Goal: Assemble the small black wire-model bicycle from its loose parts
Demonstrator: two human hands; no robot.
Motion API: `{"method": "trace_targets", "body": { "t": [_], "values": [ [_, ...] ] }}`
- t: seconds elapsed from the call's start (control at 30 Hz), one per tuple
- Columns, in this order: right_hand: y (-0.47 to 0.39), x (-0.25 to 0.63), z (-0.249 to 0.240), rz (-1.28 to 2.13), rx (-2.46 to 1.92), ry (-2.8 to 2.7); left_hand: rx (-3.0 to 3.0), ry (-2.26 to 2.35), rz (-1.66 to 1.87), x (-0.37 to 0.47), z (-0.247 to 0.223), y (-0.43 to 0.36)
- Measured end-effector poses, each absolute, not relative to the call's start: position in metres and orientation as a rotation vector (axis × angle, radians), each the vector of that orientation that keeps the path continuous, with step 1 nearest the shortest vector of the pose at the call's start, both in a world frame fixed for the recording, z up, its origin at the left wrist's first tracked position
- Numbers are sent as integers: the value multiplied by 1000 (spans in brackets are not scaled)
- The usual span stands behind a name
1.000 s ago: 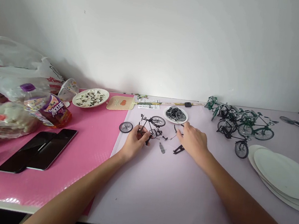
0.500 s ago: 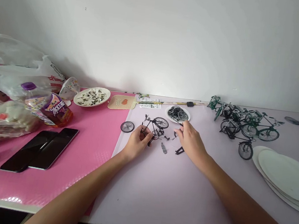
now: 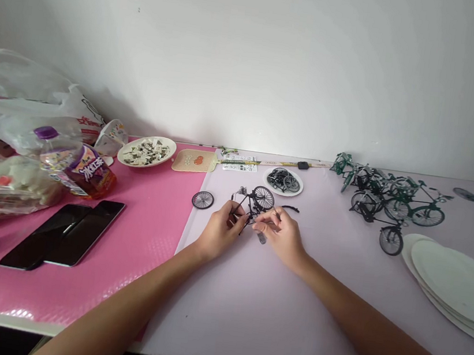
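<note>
My left hand [image 3: 222,231] is closed around the frame of a small black model bicycle [image 3: 250,202], which has one wheel attached at its far side. Close beside it, my right hand [image 3: 282,234] pinches at the bicycle's near right side, with fingers curled. Whatever lies between those fingertips is too small to make out. A small grey part [image 3: 261,238] shows partly beneath the right hand. Just past that hand rests a thin black curved piece [image 3: 291,208]. A loose spoked wheel [image 3: 202,200] lies to the left of the bicycle.
A white plate [image 3: 297,192] of black bicycle parts stands behind the hands. Assembled model bicycles [image 3: 416,210] and stacked white plates [image 3: 451,275] are at right. At left are phones [image 3: 80,238], a drink bottle [image 3: 85,169] and a dish [image 3: 168,160] of small pieces.
My right hand has moved left and nearer, from beside the parts plate to the bicycle. The bicycle in my left hand has shifted slightly right. The black curved piece now shows behind my right hand.
</note>
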State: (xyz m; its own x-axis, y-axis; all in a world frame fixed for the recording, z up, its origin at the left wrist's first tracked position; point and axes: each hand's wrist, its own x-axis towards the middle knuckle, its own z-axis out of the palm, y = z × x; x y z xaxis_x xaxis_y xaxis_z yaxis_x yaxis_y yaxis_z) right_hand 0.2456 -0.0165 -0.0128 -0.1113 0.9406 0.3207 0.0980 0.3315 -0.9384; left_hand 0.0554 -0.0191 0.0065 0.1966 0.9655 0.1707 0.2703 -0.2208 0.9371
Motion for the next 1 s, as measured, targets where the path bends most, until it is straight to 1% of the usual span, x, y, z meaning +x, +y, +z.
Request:
{"method": "trace_targets", "body": {
  "t": [0.4,0.63,0.73,0.87,1.0],
  "values": [
    [-19,245,-11,951,-999,-1419,1715,1163,1040,60,11,-29],
    [-19,247,-9,684,-1191,-1499,1691,1128,1010,63,11,-32],
    [-18,247,-8,625,-1224,-1524,1654,1115,1030,64,11,-32],
    [-16,248,-9,626,-1209,-1517,1536,1093,1072,63,10,-28],
    [-14,248,-10,705,-1138,-1505,1468,1091,1107,61,9,-24]
  ]
}}
